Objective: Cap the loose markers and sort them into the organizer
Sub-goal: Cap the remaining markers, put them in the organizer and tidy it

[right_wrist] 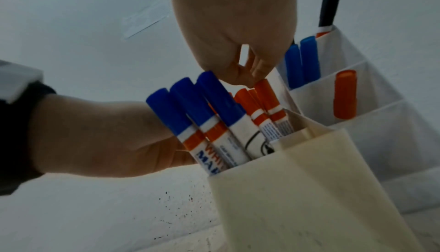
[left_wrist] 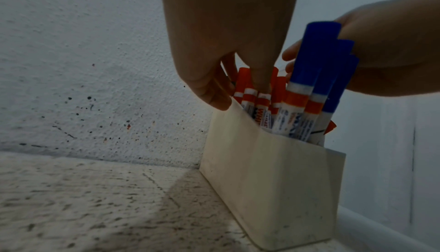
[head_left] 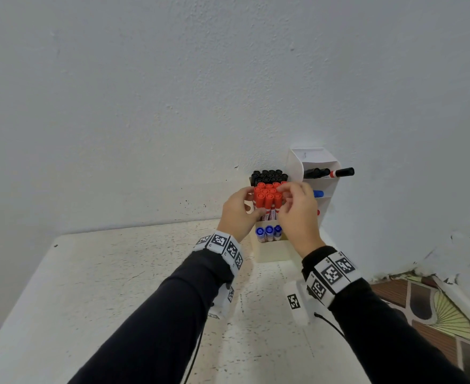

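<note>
A cream organizer [head_left: 272, 252] [left_wrist: 273, 180] [right_wrist: 309, 190] stands on the table against the wall. Three blue-capped markers [head_left: 268, 232] [left_wrist: 316, 68] [right_wrist: 200, 101] fill its front slot. Several red-capped markers [head_left: 268, 196] [left_wrist: 245, 88] [right_wrist: 266, 98] fill the middle slot, and several black-capped markers [head_left: 270, 176] the back one. My left hand [head_left: 252, 202] [left_wrist: 238, 86] wraps the left side of the red bundle, thumb across its front. My right hand [head_left: 282, 195] [right_wrist: 250, 77] reaches from the right, its curled fingertips pinching the cap of one red marker.
A white tiered holder [head_left: 319, 162] [right_wrist: 381, 124] leans on the wall right of the organizer, with black, blue and red markers in its tiers. The speckled white table [head_left: 117, 273] spreads toward me; its right edge drops to a patterned floor [head_left: 436, 309].
</note>
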Demonstrator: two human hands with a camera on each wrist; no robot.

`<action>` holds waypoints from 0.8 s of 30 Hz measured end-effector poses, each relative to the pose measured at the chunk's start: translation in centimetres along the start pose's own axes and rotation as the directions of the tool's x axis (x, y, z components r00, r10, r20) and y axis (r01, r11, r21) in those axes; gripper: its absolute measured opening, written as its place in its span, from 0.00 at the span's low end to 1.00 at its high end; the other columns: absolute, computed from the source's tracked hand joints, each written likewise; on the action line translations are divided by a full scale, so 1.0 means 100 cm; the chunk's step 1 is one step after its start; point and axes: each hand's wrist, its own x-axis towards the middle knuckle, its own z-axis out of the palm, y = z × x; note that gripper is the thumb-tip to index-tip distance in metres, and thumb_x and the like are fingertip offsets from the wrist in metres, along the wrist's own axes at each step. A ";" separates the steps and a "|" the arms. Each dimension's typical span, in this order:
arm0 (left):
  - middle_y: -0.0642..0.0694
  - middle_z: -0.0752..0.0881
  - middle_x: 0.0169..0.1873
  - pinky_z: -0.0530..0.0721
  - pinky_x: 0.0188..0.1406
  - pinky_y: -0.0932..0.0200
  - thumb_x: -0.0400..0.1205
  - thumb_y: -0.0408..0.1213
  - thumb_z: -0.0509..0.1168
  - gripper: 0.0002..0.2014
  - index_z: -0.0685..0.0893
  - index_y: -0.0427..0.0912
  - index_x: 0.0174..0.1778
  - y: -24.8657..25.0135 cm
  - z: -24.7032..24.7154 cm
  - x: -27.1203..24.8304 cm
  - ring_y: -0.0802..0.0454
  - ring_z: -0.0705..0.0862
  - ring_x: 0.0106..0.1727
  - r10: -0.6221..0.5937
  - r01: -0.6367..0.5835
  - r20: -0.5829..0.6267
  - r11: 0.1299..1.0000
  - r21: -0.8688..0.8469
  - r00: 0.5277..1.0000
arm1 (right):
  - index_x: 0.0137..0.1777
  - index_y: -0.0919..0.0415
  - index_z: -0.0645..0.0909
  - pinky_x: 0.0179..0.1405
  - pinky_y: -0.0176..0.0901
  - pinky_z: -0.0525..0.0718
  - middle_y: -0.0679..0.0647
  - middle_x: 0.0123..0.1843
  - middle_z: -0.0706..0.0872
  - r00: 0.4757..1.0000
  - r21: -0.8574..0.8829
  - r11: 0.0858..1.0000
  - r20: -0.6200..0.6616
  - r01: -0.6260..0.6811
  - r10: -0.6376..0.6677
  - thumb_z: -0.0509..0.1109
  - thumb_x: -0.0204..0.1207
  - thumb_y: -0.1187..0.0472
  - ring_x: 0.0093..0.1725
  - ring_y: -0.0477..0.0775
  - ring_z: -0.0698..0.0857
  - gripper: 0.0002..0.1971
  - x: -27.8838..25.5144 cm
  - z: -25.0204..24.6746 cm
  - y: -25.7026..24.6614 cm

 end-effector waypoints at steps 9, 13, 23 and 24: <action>0.45 0.82 0.58 0.75 0.44 0.77 0.76 0.33 0.70 0.23 0.76 0.46 0.68 -0.002 0.003 0.001 0.56 0.80 0.54 0.068 -0.068 -0.034 0.997 -0.020 0.997 | 0.58 0.69 0.81 0.57 0.25 0.72 0.64 0.59 0.79 0.996 -0.014 0.996 0.018 -0.083 0.083 0.60 0.72 0.81 0.57 0.56 0.80 0.18 0.004 0.002 0.017; 0.45 0.83 0.56 0.83 0.49 0.63 0.77 0.33 0.69 0.22 0.76 0.45 0.67 0.000 0.005 0.001 0.52 0.82 0.52 0.044 -0.047 -0.062 0.998 -0.035 0.997 | 0.59 0.67 0.80 0.52 0.33 0.75 0.63 0.55 0.84 0.993 -0.033 0.993 0.023 -0.114 0.115 0.61 0.75 0.77 0.55 0.58 0.82 0.15 0.005 0.008 0.023; 0.45 0.82 0.54 0.84 0.54 0.56 0.73 0.34 0.72 0.24 0.79 0.50 0.64 -0.003 0.005 0.001 0.54 0.80 0.55 0.074 -0.076 -0.059 0.997 -0.025 0.996 | 0.71 0.61 0.71 0.64 0.45 0.81 0.60 0.63 0.82 0.969 0.089 0.977 0.171 -0.193 0.176 0.71 0.69 0.72 0.62 0.56 0.81 0.29 0.004 0.013 0.021; 0.44 0.83 0.53 0.84 0.53 0.57 0.73 0.32 0.72 0.22 0.79 0.49 0.63 -0.003 0.005 0.000 0.54 0.81 0.54 0.075 -0.077 -0.078 0.997 -0.027 0.994 | 0.71 0.60 0.70 0.64 0.46 0.81 0.59 0.63 0.82 0.963 0.108 0.970 0.189 -0.216 0.194 0.74 0.68 0.69 0.63 0.55 0.81 0.31 0.004 0.014 0.022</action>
